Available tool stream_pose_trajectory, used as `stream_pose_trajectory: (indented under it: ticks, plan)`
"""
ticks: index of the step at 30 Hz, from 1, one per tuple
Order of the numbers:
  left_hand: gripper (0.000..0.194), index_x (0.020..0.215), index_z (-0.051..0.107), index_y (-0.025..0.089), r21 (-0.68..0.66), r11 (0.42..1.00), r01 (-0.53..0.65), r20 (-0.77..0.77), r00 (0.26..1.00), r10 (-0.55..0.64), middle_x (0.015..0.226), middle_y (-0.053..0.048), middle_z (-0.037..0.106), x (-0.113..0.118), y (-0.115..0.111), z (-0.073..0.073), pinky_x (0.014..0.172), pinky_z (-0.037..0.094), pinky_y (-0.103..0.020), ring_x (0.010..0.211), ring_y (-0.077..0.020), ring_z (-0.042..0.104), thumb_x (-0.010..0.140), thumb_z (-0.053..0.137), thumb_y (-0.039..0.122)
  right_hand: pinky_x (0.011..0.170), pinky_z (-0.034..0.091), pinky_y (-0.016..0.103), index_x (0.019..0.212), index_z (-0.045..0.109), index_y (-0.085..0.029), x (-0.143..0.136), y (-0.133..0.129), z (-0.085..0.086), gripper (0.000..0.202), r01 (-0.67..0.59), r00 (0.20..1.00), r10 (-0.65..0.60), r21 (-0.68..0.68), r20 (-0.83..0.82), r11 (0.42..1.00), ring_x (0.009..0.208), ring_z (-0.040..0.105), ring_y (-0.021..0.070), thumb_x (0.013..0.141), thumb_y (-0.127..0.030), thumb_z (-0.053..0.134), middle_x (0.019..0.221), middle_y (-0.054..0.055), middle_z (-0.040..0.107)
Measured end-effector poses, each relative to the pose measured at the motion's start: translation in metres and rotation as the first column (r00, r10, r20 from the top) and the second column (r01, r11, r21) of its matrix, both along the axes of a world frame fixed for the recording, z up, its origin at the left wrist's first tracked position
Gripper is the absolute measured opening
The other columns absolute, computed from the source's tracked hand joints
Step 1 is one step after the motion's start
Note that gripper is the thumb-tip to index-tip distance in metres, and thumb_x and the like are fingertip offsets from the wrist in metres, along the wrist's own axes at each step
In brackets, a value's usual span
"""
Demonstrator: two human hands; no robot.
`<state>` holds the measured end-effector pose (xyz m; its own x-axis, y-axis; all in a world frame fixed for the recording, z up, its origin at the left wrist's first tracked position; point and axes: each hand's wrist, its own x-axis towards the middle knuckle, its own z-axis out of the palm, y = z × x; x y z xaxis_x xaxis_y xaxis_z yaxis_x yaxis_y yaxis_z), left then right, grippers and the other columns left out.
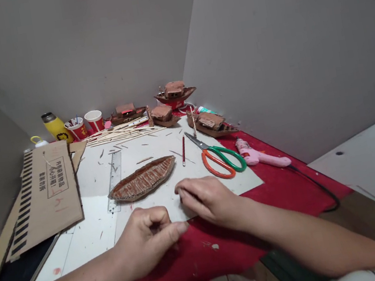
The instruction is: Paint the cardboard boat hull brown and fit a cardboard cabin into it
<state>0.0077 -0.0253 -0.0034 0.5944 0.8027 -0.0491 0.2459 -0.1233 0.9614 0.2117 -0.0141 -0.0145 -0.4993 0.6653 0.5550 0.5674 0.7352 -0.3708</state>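
Observation:
A small brown model boat hull, made of cardboard with a ribbed inside, lies on the white paper, partly over a clear ruler. Just in front of it is my left hand, fingers curled in and thumb pointing right, with nothing showing in it. My right hand rests at the paper's edge, to the right of the hull, its fingers bent and closed; nothing is seen between them. Neither hand touches the hull. Beyond my right hand lie scissors with orange and green handles and a red pencil.
Finished-looking model boats stand along the back. Thin wooden sticks, paper cups and a yellow bottle are at back left. Printed cardboard lies left. A pink glue gun with a black cord lies right on red cloth.

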Motion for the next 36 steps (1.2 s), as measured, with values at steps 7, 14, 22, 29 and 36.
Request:
stream_pose_trajectory:
  ticks: [7,14,22,29,36]
  plan:
    - [0.015,0.092,0.059,0.017,0.57,0.798,0.198,-0.056,0.978,-0.203,0.074,-0.003,0.066,-0.002,-0.004,-0.002,0.062,0.045,-0.022,0.065,-0.0119,0.06,0.095,0.044,0.017,0.053,0.037,0.021,0.077,0.05,-0.021,0.005,-0.001,0.011,0.02,-0.099,0.98,0.103,0.031,-0.169,0.995,0.052,0.047,0.0102,0.093,-0.013,0.041,0.06,-0.003,0.052]
    - [0.022,0.075,0.041,0.023,0.822,0.499,0.275,-0.163,0.952,-0.258,0.055,0.002,0.053,-0.005,-0.005,-0.003,0.049,0.036,-0.029,0.046,-0.0132,0.046,0.096,0.035,0.018,0.052,0.032,0.027,0.075,0.048,-0.021,0.005,-0.002,0.009,0.023,-0.308,0.943,0.318,0.105,-0.097,0.946,0.05,0.043,0.0121,0.095,-0.012,0.042,0.056,-0.002,0.052]
    - [0.003,0.09,0.053,0.019,0.9,0.435,-0.033,-0.008,0.996,0.092,0.08,-0.008,0.069,-0.022,0.019,0.008,0.066,0.049,-0.029,0.073,-0.018,0.064,0.092,0.052,0.021,0.054,0.033,0.029,0.081,0.054,-0.019,0.004,-0.004,0.014,0.014,-0.426,0.901,0.423,0.013,0.091,0.905,0.053,0.048,0.0136,0.092,-0.014,0.047,0.06,0.0,0.057]
    - [0.093,0.15,0.022,0.02,0.812,0.579,0.075,-0.394,0.802,0.449,0.133,-0.017,0.058,-0.033,0.049,0.0,0.096,0.045,-0.049,0.115,-0.0332,0.056,0.076,0.072,0.046,0.056,0.033,0.029,0.073,0.051,-0.021,0.004,-0.003,0.012,0.019,-0.407,0.906,0.403,0.003,0.13,0.913,0.053,0.047,0.0131,0.092,-0.017,0.047,0.059,-0.001,0.056]
    - [0.104,0.154,0.017,0.016,0.687,0.721,0.092,-0.571,0.682,0.457,0.123,-0.016,0.063,-0.03,0.051,-0.003,0.094,0.046,-0.045,0.11,-0.0337,0.058,0.072,0.073,0.046,0.056,0.032,0.029,0.077,0.053,-0.019,0.005,-0.002,0.01,0.015,-0.367,0.916,0.371,-0.054,0.153,0.928,0.054,0.047,0.013,0.091,-0.02,0.048,0.062,0.0,0.057]
